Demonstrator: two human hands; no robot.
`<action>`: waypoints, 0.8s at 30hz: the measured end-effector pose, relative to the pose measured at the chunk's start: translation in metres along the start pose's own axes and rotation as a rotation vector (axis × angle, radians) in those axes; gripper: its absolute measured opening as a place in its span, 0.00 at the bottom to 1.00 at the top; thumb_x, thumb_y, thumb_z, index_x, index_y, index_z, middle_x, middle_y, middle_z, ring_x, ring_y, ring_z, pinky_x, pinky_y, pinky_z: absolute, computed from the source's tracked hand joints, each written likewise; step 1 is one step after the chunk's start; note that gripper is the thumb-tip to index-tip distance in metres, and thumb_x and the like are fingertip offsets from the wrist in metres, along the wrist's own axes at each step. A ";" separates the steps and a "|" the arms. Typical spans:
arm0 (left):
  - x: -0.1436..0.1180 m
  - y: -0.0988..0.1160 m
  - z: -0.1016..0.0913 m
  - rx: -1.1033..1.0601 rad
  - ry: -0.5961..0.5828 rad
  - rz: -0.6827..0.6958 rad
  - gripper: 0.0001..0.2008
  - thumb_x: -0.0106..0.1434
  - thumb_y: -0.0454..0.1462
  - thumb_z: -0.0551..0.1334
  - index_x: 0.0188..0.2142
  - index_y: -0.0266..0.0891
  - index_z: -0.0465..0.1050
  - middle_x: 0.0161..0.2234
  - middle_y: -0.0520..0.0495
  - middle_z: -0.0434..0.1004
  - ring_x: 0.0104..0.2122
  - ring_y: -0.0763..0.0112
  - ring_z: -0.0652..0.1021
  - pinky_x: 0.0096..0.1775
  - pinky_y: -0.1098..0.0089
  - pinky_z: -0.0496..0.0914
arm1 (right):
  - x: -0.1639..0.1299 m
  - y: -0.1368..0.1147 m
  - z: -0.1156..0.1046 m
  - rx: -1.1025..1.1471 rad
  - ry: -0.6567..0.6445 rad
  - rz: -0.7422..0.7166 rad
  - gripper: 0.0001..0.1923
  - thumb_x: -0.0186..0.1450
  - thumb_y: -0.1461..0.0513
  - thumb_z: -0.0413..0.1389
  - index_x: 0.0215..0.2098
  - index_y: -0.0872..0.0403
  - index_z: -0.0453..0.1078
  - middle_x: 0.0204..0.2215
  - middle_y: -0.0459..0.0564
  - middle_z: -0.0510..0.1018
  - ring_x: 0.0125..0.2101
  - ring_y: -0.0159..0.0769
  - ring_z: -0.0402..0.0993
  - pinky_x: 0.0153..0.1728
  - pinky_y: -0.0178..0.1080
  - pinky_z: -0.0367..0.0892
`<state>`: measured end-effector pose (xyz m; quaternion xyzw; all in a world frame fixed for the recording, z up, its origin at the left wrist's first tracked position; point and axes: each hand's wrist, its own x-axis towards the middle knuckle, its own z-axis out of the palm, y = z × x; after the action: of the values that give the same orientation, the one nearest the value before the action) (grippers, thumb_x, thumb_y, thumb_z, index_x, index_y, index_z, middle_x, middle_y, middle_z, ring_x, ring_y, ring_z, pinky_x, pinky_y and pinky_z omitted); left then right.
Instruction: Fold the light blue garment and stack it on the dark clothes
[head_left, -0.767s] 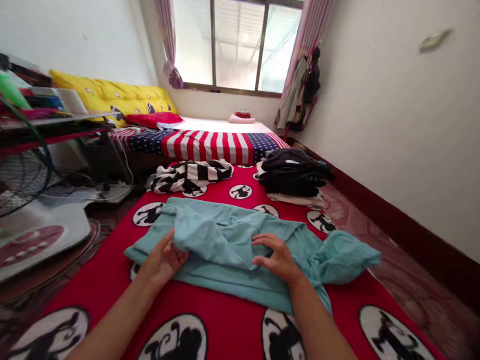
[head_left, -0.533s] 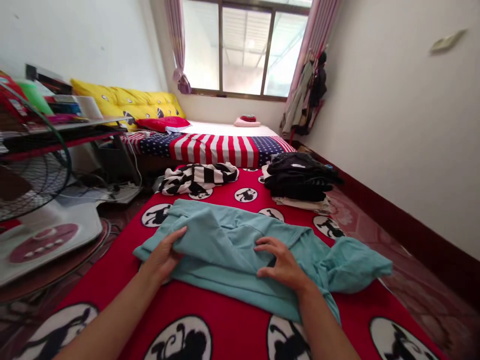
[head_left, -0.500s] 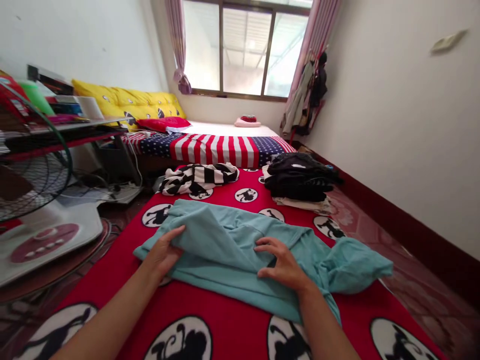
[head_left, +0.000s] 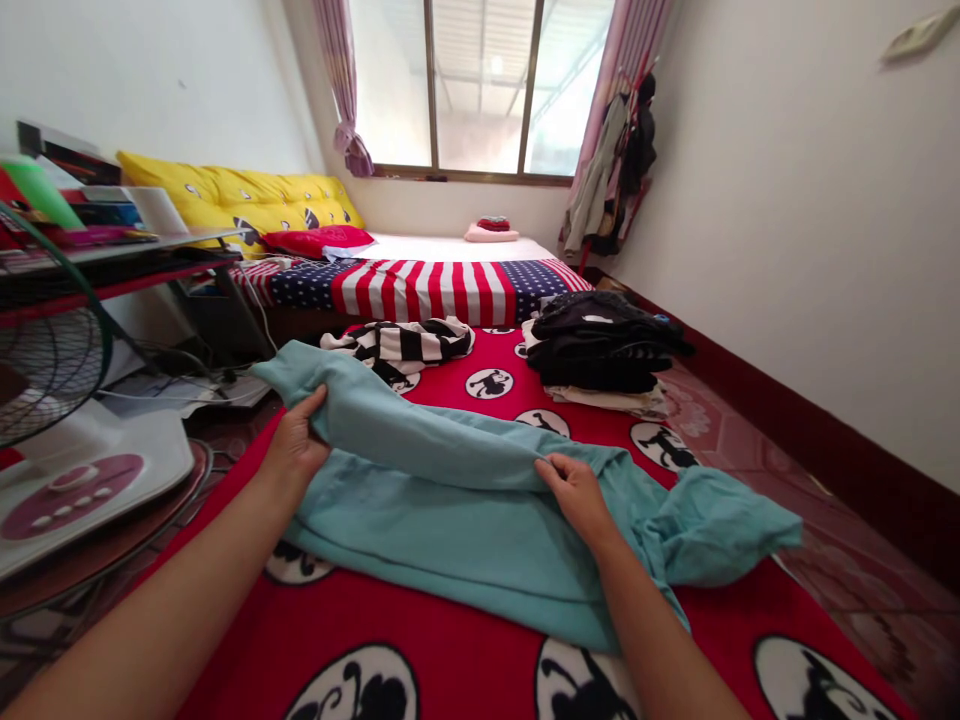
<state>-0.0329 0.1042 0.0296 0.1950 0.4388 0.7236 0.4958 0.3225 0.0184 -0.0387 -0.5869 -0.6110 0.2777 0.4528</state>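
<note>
A teal sweatshirt lies across a red mat with monkey prints. My left hand grips the sweatshirt's sleeve near its left end and holds it up off the layers below. Closer to the shoulder, my right hand pinches the same sleeve between thumb and fingers. The sleeve stretches between both hands as a long raised band. At the right, the top end of the sweatshirt lies bunched up.
Dark folded clothes are stacked on the mat's far right. A black-and-white checked garment lies at its far left. A fan and a cluttered desk stand left. A bed is beyond, a wall right.
My left hand has lifted the sleeve's left end up and away from me. My right hand has closed from a loose, open pose into a pinch on the sleeve.
</note>
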 end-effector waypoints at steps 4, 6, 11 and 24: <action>0.027 -0.028 -0.005 0.071 0.066 0.006 0.12 0.53 0.24 0.64 0.36 0.36 0.74 0.27 0.53 0.78 0.28 0.72 0.79 0.42 0.67 0.76 | 0.011 0.010 0.002 -0.062 0.070 0.062 0.17 0.61 0.50 0.53 0.24 0.54 0.71 0.20 0.44 0.70 0.25 0.34 0.66 0.27 0.34 0.57; 0.034 -0.042 -0.013 0.113 0.076 -0.001 0.13 0.48 0.21 0.65 0.32 0.35 0.73 0.24 0.53 0.77 0.25 0.73 0.78 0.39 0.69 0.76 | 0.012 0.014 0.003 -0.095 0.147 0.071 0.17 0.60 0.50 0.53 0.24 0.54 0.72 0.22 0.45 0.73 0.27 0.36 0.69 0.31 0.35 0.60; 0.037 -0.054 -0.028 0.150 -0.013 0.012 0.17 0.42 0.21 0.67 0.32 0.35 0.72 0.27 0.51 0.79 0.26 0.72 0.78 0.33 0.73 0.74 | 0.007 0.018 0.002 -0.146 0.281 0.073 0.17 0.60 0.49 0.54 0.24 0.53 0.72 0.23 0.46 0.77 0.29 0.38 0.73 0.34 0.37 0.62; 0.035 -0.034 -0.032 0.310 -0.134 -0.070 0.11 0.49 0.32 0.67 0.33 0.37 0.70 0.27 0.48 0.77 0.24 0.71 0.77 0.28 0.71 0.74 | 0.004 0.019 -0.007 -0.103 0.606 0.204 0.21 0.56 0.45 0.56 0.28 0.55 0.72 0.25 0.51 0.77 0.27 0.40 0.72 0.31 0.38 0.64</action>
<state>-0.0525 0.1259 -0.0206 0.3013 0.5176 0.6151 0.5128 0.3384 0.0235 -0.0513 -0.7232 -0.3998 0.1032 0.5536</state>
